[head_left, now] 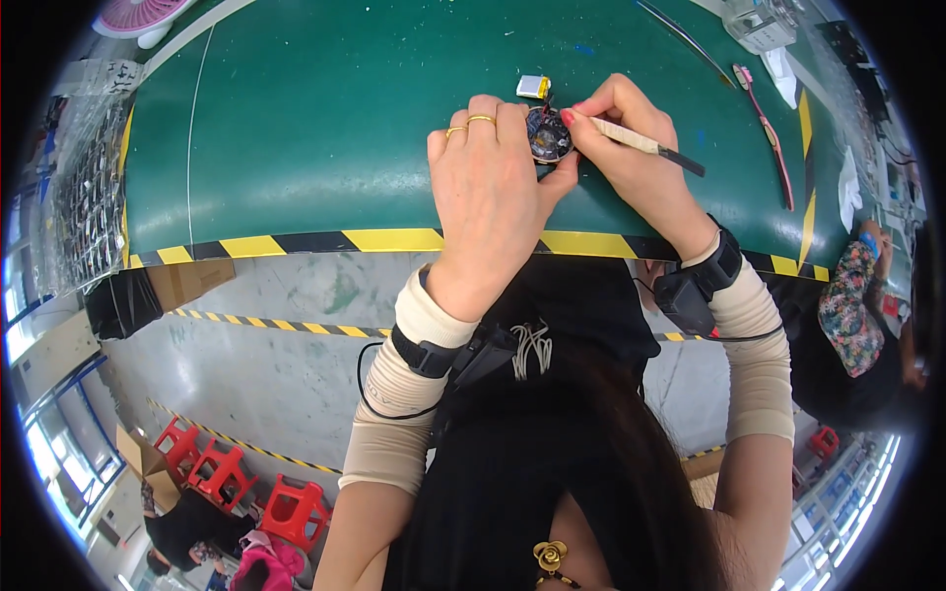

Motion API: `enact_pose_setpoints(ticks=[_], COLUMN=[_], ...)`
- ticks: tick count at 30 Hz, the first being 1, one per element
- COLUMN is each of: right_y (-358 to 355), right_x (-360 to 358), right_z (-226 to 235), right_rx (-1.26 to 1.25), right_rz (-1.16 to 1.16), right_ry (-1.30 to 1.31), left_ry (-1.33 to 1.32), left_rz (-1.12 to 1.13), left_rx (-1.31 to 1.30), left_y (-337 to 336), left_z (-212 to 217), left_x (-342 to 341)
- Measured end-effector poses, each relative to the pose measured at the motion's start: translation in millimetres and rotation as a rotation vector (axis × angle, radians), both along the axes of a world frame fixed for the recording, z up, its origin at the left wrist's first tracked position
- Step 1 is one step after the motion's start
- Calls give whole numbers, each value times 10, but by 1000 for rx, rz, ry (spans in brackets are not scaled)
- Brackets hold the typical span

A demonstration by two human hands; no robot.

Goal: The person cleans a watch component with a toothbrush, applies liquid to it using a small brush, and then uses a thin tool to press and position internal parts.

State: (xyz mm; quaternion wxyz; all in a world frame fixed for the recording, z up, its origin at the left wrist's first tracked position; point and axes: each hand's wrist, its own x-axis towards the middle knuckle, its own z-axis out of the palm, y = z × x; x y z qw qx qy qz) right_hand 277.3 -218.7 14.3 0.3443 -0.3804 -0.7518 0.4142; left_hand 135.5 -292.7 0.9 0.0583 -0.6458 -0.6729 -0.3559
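My left hand (490,182) is closed around the edge of a small round device (549,138), fingers on its left and thumb along its lower side. Dark parts and wires show inside the device's open face. Just beyond it a small silver battery (532,87) with a yellow end lies on the green mat, apparently joined by thin wires. In a pen-like grip, my right hand (636,148) holds a slim hand tool (680,161) with a cream-wrapped grip and a dark rear end. The tool's tip is over the device's right side, hidden by my fingers.
The green mat (315,148) has a yellow-black striped front edge. At the right lie a pink toothbrush (769,138) and a thin rod (685,39). Clear-wrapped parts (84,187) stand at the left, near a pink fan (138,15). Another person's floral sleeve (850,310) is at far right.
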Motion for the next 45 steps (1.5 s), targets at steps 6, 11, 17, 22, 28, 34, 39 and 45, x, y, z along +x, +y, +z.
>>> enact_pose_setpoints(ticks=[6,11,17,22,28,34,39,45], right_y=[-6,-5,-11,1,14,46,9,34], right_x=[0,11,22,50,1,17,13,14], right_z=[17,14,25,61,54,16,36,16], right_rx=[-7,-49,-101,-124,-134,-133,-154,-147], right_rz=[38,19,30,117,55,48,78,43], right_ry=[-11,-11,11,16,28,25,42,32], left_ry=[-1,5,-16,-64,-30,-44,-43,-63], left_rz=[-1,-4,-11,-19,-32,-33,-29,-42], left_rx=[8,28,27,-25,-10,-22,-36,-61], left_y=[10,15,-8,-16,-8,1,-19,-17], left_z=[2,15,13,34,24,14,19,21], left_x=[-6,3,24,19,4,7,1,-1])
